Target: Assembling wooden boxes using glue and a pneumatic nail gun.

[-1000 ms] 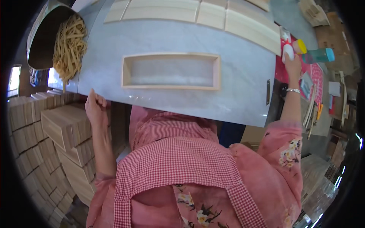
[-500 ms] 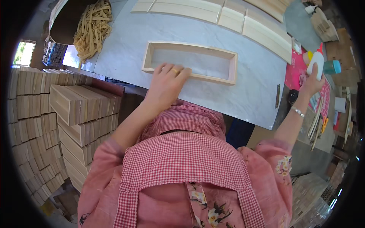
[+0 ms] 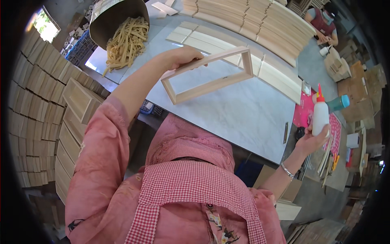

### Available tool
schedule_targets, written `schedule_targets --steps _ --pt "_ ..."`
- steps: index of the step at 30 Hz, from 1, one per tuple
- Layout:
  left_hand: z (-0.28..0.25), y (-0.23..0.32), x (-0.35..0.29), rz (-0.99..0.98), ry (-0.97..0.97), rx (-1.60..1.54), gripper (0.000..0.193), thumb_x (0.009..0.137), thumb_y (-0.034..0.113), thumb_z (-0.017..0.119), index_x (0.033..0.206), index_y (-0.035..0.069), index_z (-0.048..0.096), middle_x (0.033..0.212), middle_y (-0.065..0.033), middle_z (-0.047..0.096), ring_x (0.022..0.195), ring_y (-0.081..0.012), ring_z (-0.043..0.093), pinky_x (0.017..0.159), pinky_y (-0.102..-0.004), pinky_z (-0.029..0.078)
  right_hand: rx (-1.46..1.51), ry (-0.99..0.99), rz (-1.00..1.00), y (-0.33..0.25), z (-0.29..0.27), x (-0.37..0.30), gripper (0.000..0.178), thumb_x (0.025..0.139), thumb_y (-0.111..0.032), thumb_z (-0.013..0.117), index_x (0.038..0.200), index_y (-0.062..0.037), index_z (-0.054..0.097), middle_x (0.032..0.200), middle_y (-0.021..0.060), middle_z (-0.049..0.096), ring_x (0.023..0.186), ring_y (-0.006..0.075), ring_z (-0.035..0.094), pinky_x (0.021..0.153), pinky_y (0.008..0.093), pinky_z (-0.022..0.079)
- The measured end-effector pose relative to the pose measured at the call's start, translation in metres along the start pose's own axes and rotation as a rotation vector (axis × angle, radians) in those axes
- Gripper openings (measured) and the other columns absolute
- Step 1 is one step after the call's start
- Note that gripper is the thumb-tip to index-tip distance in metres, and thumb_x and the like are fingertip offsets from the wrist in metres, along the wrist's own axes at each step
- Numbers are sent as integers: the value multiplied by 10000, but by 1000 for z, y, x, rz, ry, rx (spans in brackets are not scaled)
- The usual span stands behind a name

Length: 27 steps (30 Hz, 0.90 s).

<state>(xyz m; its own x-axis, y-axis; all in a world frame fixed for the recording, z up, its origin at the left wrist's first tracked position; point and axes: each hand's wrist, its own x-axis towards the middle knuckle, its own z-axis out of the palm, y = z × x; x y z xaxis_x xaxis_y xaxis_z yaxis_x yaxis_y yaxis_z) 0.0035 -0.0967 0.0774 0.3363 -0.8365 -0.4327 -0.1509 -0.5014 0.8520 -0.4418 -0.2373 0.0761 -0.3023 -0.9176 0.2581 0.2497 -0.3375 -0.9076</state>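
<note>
My left hand (image 3: pixel 187 57) grips the far long side of a pale wooden frame (image 3: pixel 215 87), a narrow rectangle with no bottom. The frame is tilted above the white marbled tabletop (image 3: pixel 239 118), its right end raised. Some of my left fingers are hidden behind the wood. Off the table's right end, my right hand (image 3: pixel 313 140) is closed around a white squeeze bottle (image 3: pixel 321 118) with a red nozzle, which stands upright in the grip. Thin grooved wooden boards (image 3: pixel 280 81) lie behind the frame.
A tipped container (image 3: pixel 97 24) spills tan rubber-like bands (image 3: pixel 129 40) at the far left. Stacked wooden strips (image 3: pixel 243 22) line the back. Wooden boxes (image 3: pixel 77 99) are piled to my left. A teal-capped container (image 3: pixel 339 103) stands right. Another person (image 3: pixel 323 24) sits at the far right.
My left hand has lifted the wooden frame off the table and tilted it, shifting its grip to the far side. My right hand has brought the bottle lower and nearer. The view has shifted.
</note>
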Motion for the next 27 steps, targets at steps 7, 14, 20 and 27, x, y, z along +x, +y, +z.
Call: schedule_targets --steps 7,14,20,27 --pt "-1 -9 0 -39 -113 -41 312 967 247 548 1032 33 767 776 -46 625 729 -130 557 638 -278 423 -79 -126 -86 -12 11 -7 453 958 -379 706 1199 -34 538 907 90 604 613 95 520 510 186 403" --pt "22 -4 -29 367 282 408 335 969 313 542 988 61 761 835 -101 684 753 -208 613 664 -355 470 114 -407 -177 -27 37 -20 435 980 -350 694 1210 -5 563 914 93 627 590 83 494 512 187 398" --pt "118 -80 -54 744 624 983 223 943 276 612 1067 96 653 987 -93 661 917 -278 631 876 -457 469 -268 -350 -103 -2 86 -49 457 906 -220 718 1298 -44 562 1078 131 620 652 122 529 510 215 425" --pt "166 -123 -66 934 595 960 443 933 200 568 1357 73 542 1358 -152 545 1343 -295 489 1186 -539 303 -110 -687 26 29 132 -93 478 852 -174 718 1292 -63 568 1092 131 623 777 154 565 593 251 469"
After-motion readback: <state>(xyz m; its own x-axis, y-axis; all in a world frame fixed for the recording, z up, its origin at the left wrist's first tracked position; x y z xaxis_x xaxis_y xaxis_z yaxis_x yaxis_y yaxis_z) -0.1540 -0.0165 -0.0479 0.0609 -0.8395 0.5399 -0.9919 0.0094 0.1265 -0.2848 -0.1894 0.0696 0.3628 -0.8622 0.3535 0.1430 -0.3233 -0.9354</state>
